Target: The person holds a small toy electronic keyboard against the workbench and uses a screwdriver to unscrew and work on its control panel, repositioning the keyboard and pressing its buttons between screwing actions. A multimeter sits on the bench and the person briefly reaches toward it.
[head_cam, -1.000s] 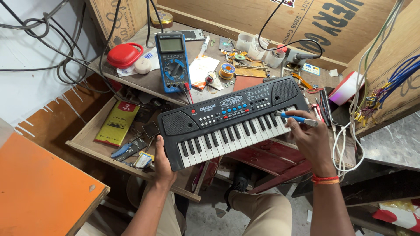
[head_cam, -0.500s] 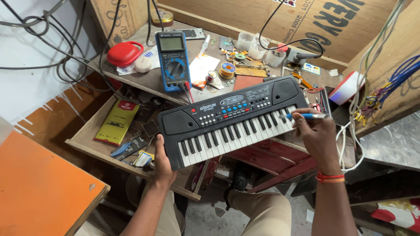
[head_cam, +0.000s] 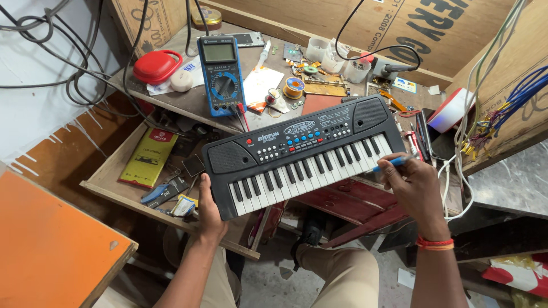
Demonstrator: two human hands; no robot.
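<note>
A small black toy keyboard (head_cam: pixel 297 153) with white and black keys lies tilted over the edge of a cluttered workbench. My left hand (head_cam: pixel 209 212) grips its near left corner from below. My right hand (head_cam: pixel 412 188) is at the keyboard's right end and holds a thin blue-handled tool (head_cam: pixel 391 163), its tip pointing at the rightmost keys. A red and orange band sits on my right wrist. My knees in tan trousers show below the keyboard.
A blue multimeter (head_cam: pixel 220 75) with red and black leads lies behind the keyboard. A red case (head_cam: pixel 156 66), solder spools, small cups and circuit boards crowd the bench. An open drawer (head_cam: pixel 123 188) holds a yellow-green packet and pliers. Wire bundles hang at the right.
My right hand has drawn back slightly from the keyboard's right end toward me, still holding the blue tool. The left hand and keyboard have stayed in place.
</note>
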